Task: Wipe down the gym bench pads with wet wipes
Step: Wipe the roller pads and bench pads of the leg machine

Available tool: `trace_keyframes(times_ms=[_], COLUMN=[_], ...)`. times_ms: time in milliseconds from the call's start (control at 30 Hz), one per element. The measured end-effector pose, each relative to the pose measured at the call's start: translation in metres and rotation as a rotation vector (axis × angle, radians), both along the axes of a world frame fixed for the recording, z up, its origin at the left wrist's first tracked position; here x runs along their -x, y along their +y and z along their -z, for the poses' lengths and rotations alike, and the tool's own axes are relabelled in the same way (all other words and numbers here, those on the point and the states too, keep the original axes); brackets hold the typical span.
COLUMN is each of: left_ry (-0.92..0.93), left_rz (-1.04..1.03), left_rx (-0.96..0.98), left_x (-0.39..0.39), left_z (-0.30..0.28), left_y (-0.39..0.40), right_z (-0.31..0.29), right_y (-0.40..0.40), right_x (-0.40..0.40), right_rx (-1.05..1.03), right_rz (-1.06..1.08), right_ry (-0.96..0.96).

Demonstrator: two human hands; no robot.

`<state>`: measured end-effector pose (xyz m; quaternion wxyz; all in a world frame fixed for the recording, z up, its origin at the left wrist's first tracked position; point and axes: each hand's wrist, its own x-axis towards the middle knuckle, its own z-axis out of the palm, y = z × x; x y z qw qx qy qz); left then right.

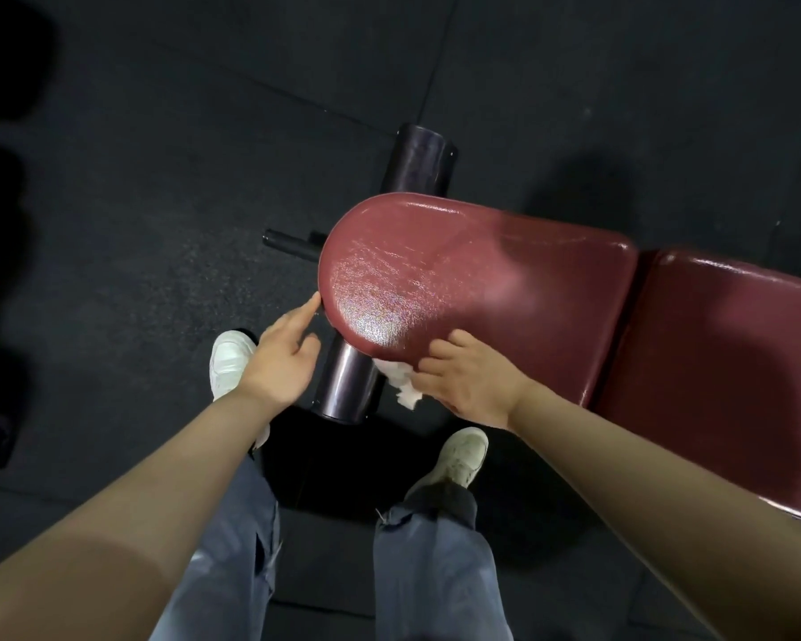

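Observation:
The dark red seat pad [458, 279] of the gym bench fills the centre, rounded at its left end and shiny with wet streaks. A second red pad [722, 363] continues to the right. My right hand [468, 381] grips a crumpled white wet wipe [401, 386] against the near edge of the seat pad, fingers curled over the rim. My left hand [283, 358] holds nothing; its fingers are apart and the index fingertip touches the pad's left edge.
Two black foam rollers stick out under the pad, one far [419, 161] and one near [348, 386]. A black metal bar [290, 242] juts left. My white shoes [230, 363] stand on the dark rubber floor [158, 178].

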<state>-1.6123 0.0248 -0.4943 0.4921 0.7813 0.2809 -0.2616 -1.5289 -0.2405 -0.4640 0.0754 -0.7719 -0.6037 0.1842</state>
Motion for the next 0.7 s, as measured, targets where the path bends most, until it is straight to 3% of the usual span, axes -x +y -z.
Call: trace_keyframes(times_ms=[100, 167, 267, 400, 467, 600, 700], left_ry=[-0.016, -0.021, -0.023, -0.019, -0.015, -0.024, -0.014], left_rz=[0.046, 0.078, 0.108, 0.098, 0.076, 0.054, 0.045], left_rx=[-0.019, -0.028, -0.048, -0.034, -0.011, 0.020, 0.029], left_x=[0.001, 0.002, 0.004, 0.006, 0.007, 0.007, 0.006], left_z=[0.002, 0.005, 0.010, 0.016, 0.018, 0.018, 0.017], left_y=[0.003, 0.007, 0.011, 0.012, 0.011, 0.010, 0.011], right_z=[-0.004, -0.004, 0.002, 0.006, 0.003, 0.001, 0.001], right_y=[0.012, 0.031, 0.050, 0.064, 0.074, 0.062, 0.037], right_x=[-0.024, -0.060, -0.119, -0.137, -0.119, -0.046, -0.005], right_rx=[-0.010, 0.066, 0.109, 0.029, 0.040, 0.131, 0.035], right_rz=[-0.102, -0.017, 0.350, 0.824, 0.891, 0.408, 0.002], right_ry=[-0.045, -0.140, -0.355, -0.269, -0.268, -0.127, 0.019])
